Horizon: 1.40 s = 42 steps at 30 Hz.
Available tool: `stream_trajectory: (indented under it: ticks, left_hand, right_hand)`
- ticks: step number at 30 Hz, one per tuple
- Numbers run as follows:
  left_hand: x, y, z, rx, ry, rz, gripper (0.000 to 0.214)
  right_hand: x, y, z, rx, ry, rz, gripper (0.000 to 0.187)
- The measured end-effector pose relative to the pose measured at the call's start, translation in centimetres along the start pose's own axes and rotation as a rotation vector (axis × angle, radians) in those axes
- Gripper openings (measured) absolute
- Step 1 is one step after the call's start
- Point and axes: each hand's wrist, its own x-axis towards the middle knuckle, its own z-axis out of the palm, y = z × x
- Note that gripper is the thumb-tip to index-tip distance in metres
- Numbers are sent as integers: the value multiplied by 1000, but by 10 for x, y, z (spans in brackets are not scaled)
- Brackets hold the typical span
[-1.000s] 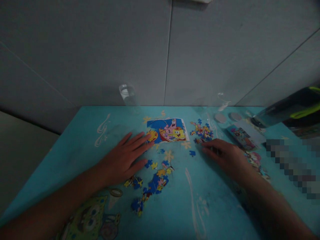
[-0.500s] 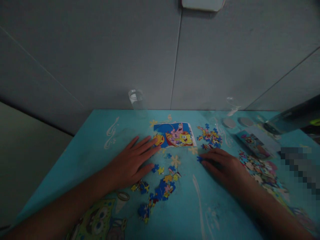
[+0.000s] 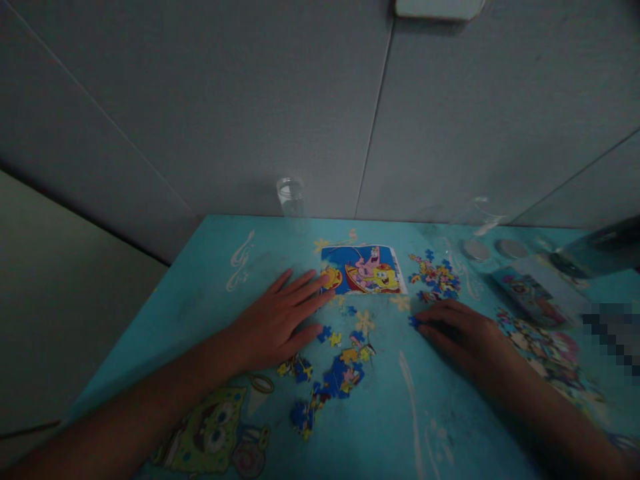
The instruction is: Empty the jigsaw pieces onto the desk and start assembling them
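Nearest, a SpongeBob figure (image 3: 217,430) is printed on the blue tabletop (image 3: 185,320); beyond it a cluster of puzzle pieces (image 3: 340,380) runs from lower left to upper right, closer to the left hand (image 3: 290,320) than to the right hand (image 3: 455,327). The blue piece (image 3: 414,322) lies on the tabletop at the right hand's fingertips, on their left side; the cluster lies farther left and nearer the wearer; the piece's own long axis is too small to tell. Right thumb and forefinger are almost together at the piece; whether they clamp it I cannot tell; the left hand lies flat, fingers spread, tips at the lower left corner of the picture card (image 3: 370,270), whose long side runs left to right. Right of the card sits a small heap of pieces (image 3: 437,277); farther right, a larger heap (image 3: 545,350) lies below a printed packet (image 3: 527,297). SpongeBob appears on the card too; no lettering is readable on card or packet; at the back stands a clear jar (image 3: 291,193), with no label I can read.
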Motion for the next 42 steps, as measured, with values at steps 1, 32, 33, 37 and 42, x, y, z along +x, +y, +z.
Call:
stream_trajectory:
  ticks: [1,32,33,37,42]
  left_hand:
    - [0,0,0,2,-1,0,59]
    - [0,0,1,-9,11,-1,58]
    - [0,0,1,-9,11,-1,58]
    - [0,0,0,1,-1,-2,58]
    - [0,-1,1,-1,11,1,58]
  right_hand:
    - [0,0,-1,2,-6,0,21]
    - [0,-3,-1,89,16,42,15]
    - [0,-3,-1,88,14,62,15]
    - [-2,-2,0,91,-14,152,18]
    - [-4,-8,2,174,39,161,34]
